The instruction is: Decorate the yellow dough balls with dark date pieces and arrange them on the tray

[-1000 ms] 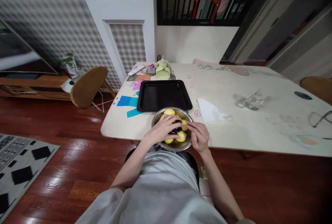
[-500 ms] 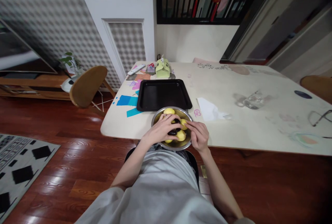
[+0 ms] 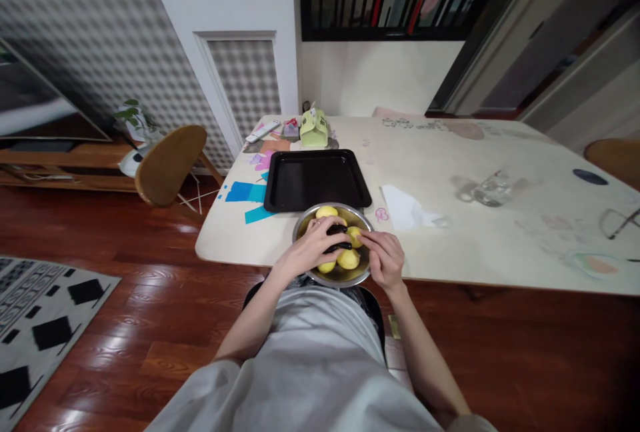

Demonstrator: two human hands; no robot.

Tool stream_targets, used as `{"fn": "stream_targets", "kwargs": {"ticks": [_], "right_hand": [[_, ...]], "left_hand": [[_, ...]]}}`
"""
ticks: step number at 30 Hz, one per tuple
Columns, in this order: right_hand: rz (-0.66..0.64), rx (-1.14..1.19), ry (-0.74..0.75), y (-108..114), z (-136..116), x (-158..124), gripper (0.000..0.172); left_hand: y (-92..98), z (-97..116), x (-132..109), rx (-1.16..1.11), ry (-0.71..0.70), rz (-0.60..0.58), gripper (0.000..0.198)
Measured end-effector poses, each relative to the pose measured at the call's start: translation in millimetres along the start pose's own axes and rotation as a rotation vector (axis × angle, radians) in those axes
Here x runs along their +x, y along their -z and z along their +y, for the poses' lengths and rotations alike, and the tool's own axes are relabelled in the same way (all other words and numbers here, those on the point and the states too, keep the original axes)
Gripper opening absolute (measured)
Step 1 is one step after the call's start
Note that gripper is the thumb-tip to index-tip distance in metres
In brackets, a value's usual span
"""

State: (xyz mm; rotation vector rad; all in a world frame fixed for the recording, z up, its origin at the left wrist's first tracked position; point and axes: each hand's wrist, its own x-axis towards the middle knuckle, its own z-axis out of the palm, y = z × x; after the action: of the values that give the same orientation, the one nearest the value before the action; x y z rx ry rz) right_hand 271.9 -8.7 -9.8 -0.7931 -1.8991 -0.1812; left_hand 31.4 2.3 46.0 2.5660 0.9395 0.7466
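A steel bowl (image 3: pixel 306 220) sits at the near edge of the table and holds several yellow dough balls (image 3: pixel 349 259). My left hand (image 3: pixel 310 249) is inside the bowl, fingers curled round a small dark object (image 3: pixel 339 229) among the balls. My right hand (image 3: pixel 384 257) rests on the bowl's right rim, with thumb and fingers pinched on one yellow ball (image 3: pixel 355 236). A black baking tray (image 3: pixel 316 180) lies just beyond the bowl with nothing on it.
A white paper (image 3: pixel 406 209) lies right of the tray. Coloured paper scraps (image 3: pixel 245 193), a green box (image 3: pixel 314 131) and a remote sit at the far left of the table (image 3: pixel 500 245). A glass (image 3: pixel 487 191) stands to the right. A wooden chair (image 3: pixel 167 164) stands at the left.
My left hand has lifted slightly in the bowl, so the dark object under its fingers shows more. My right hand has barely moved.
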Motion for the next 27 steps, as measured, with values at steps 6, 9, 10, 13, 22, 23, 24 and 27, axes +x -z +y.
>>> {"fn": "stream_targets", "kwargs": {"ticks": [6, 9, 10, 13, 22, 23, 24, 27], "right_hand": [[-0.003, 0.001, -0.005, 0.0, 0.2, 0.1, 0.039], [-0.006, 0.005, -0.004, -0.2, 1.1, -0.8, 0.039], [-0.010, 0.003, -0.004, -0.4, 1.5, -1.4, 0.040], [-0.026, -0.007, -0.012, -1.2, 2.7, -3.7, 0.040], [-0.021, -0.008, 0.005, -1.3, 1.5, -1.7, 0.040], [-0.018, -0.007, 0.007, -1.2, 1.3, -1.3, 0.040], [-0.015, -0.008, 0.007, -1.2, 1.2, -1.1, 0.039], [-0.016, -0.014, 0.008, -1.3, 1.6, -1.5, 0.038]], "left_hand": [[-1.4, 4.2, -1.8, 0.000, 0.054, 0.062, 0.022], [-4.4, 7.6, -3.1, 0.073, 0.092, 0.060, 0.024], [-5.4, 8.4, -3.4, 0.099, 0.101, 0.062, 0.025], [-7.0, 9.2, -3.4, 0.144, 0.097, 0.056, 0.027], [-6.1, 11.4, -2.1, 0.196, 0.054, 0.053, 0.027], [-6.5, 11.3, -2.1, 0.194, 0.052, 0.056, 0.027], [-6.9, 11.0, -2.3, 0.190, 0.049, 0.060, 0.027], [-9.2, 9.0, -3.4, 0.165, 0.058, 0.090, 0.026]]}}
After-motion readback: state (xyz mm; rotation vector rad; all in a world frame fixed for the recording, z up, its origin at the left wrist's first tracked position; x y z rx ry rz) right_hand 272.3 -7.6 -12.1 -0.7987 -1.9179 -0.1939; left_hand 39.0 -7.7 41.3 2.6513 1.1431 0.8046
